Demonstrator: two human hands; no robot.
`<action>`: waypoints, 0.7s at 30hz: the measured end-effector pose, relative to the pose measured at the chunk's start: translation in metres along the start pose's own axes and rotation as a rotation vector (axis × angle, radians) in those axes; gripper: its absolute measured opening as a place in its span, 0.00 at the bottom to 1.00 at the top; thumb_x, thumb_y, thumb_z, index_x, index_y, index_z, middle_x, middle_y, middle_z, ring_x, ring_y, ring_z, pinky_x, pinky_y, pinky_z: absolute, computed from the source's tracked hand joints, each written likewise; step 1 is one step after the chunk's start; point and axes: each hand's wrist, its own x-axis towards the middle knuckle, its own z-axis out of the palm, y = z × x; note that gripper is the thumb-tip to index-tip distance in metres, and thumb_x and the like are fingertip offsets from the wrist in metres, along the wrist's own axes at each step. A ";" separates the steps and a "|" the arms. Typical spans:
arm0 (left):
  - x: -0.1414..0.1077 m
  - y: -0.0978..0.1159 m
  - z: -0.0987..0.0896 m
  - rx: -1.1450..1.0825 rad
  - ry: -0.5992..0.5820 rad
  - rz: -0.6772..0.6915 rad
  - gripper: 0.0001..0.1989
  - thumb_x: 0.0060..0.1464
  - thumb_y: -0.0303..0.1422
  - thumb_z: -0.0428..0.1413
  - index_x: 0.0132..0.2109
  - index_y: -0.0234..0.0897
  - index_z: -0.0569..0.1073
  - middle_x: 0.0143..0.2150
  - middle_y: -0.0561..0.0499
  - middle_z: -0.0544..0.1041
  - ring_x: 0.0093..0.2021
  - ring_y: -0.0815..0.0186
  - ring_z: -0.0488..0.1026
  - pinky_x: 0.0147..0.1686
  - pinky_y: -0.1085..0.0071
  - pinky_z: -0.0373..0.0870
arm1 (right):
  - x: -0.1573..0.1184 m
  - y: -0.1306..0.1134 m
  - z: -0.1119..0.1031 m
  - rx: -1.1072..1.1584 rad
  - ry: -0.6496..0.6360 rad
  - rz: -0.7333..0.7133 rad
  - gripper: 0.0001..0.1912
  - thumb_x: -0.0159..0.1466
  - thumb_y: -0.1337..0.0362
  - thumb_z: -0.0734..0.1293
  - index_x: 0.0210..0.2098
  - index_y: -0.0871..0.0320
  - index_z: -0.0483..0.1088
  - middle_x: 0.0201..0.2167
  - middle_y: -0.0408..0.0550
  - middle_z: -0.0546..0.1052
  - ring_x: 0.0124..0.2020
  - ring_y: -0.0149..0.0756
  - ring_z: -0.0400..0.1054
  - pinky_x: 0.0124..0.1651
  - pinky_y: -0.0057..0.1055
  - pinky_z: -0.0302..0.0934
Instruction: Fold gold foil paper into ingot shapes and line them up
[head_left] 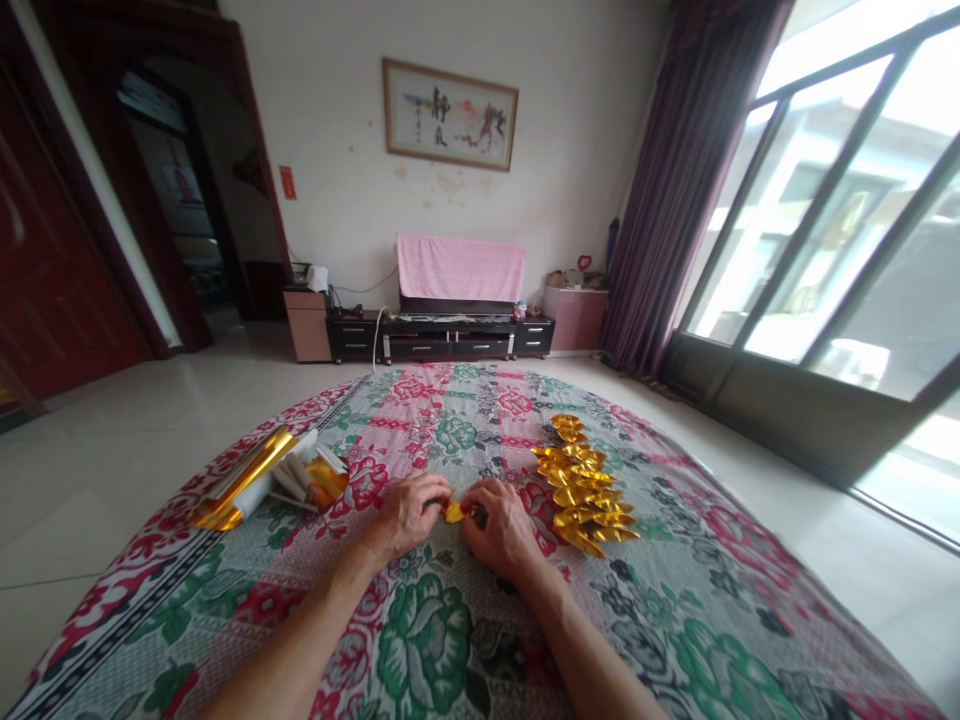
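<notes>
Between my two hands, just above the flowered cloth, is a small folded piece of gold foil paper (454,512). My left hand (414,512) pinches its left end, fingers curled. At its right end, my right hand (499,522) is closed on it, with the fingertips partly hidden behind the hand. To the right stand several folded gold paper ingots (589,485), nested in a row that runs away from me. On the left lies a stack of gold foil sheets (244,485), partly curled, with white undersides showing.
A patterned cloth (425,645) in red, green and grey covers the round table. Beyond it, a low black TV cabinet (450,340) stands against the wall, with a pink cloth (461,268) draped over the screen. A purple curtain (660,190) hangs by the window at right.
</notes>
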 end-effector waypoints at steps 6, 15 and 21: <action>0.001 0.010 -0.005 0.108 -0.077 0.087 0.12 0.52 0.23 0.46 0.36 0.37 0.74 0.39 0.49 0.73 0.41 0.64 0.67 0.44 0.67 0.64 | 0.000 0.001 0.001 -0.001 0.014 -0.018 0.06 0.54 0.69 0.64 0.30 0.56 0.72 0.37 0.45 0.73 0.40 0.35 0.64 0.47 0.31 0.54; 0.003 0.012 -0.006 0.074 -0.114 0.128 0.13 0.52 0.22 0.46 0.38 0.37 0.73 0.39 0.49 0.74 0.41 0.65 0.68 0.44 0.68 0.64 | 0.001 0.002 0.001 0.034 0.010 -0.058 0.05 0.54 0.70 0.64 0.29 0.57 0.72 0.36 0.45 0.74 0.40 0.35 0.65 0.47 0.32 0.54; 0.003 0.006 -0.009 0.026 -0.153 0.159 0.16 0.53 0.22 0.47 0.43 0.40 0.74 0.42 0.51 0.74 0.43 0.67 0.68 0.47 0.69 0.62 | 0.004 0.005 -0.002 0.076 -0.057 -0.064 0.08 0.51 0.71 0.65 0.30 0.57 0.72 0.37 0.46 0.74 0.40 0.35 0.66 0.47 0.32 0.55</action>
